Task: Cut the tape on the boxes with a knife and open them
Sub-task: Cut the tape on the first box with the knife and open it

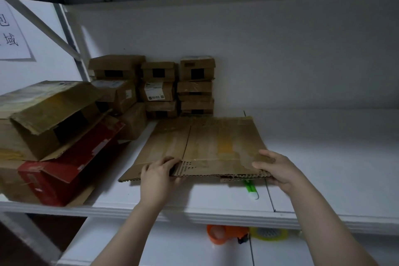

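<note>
Green knife (251, 190) half under flattened cardboard box (207, 142)

Flattened box (207, 142): brown cardboard, lying flat.
Knife (251, 190): green-white, partly under flattened box's near edge.
Small boxes (159, 88): stacked behind flattened box.

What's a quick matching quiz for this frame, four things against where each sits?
Things:
1 cardboard
2 red box
3 knife
4 tape dispenser

Places:
A on the lower shelf
B under an open brown box
C held at its near edge by the left hand and the right hand
D poking out from under the cardboard's near edge

Pairs: 1-C, 2-B, 3-D, 4-A
</note>
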